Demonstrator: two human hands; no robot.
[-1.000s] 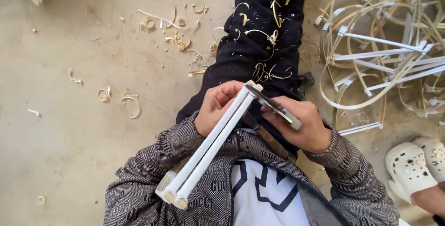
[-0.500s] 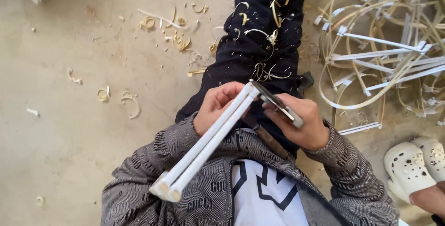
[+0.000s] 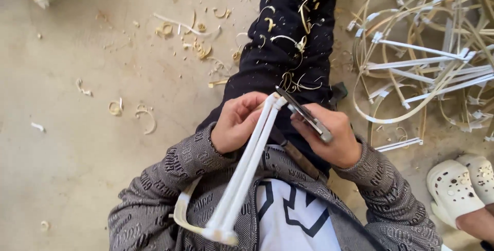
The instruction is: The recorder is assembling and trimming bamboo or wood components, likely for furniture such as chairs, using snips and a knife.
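The left hand (image 3: pixel 237 126) is clenched round a pair of long white flat strips (image 3: pixel 246 171), gripping them close to their far end, fingers curled over the top. The strips run side by side from that grip towards the near edge of the scene, slanting slightly left across the grey patterned jacket (image 3: pixel 170 189), and their near ends are bound together by a white wrap just above the bottom of the picture. A thinner pale strip (image 3: pixel 181 211) loops off to the left of that bound end.

The right hand (image 3: pixel 329 139) is closed on a small knife with a dark blade and a metal handle (image 3: pixel 304 116) — the blade points left and far, and its tip meets the far end of the white strips, right where they stick out past the left fingers. Both hands sit close together over the lap, above a black trouser leg (image 3: pixel 288 50) that stretches away to the far side and is strewn with pale curled shavings (image 3: pixel 288 40).

More curled shavings (image 3: pixel 139 112) lie scattered on the tan concrete floor (image 3: pixel 67 143) to the left. At the far right is a tangled heap of bent cane hoops and white strips (image 3: pixel 427 60). In the near right corner stands a white perforated clog (image 3: pixel 455 189) with a foot in it — whose foot it is cannot be told.
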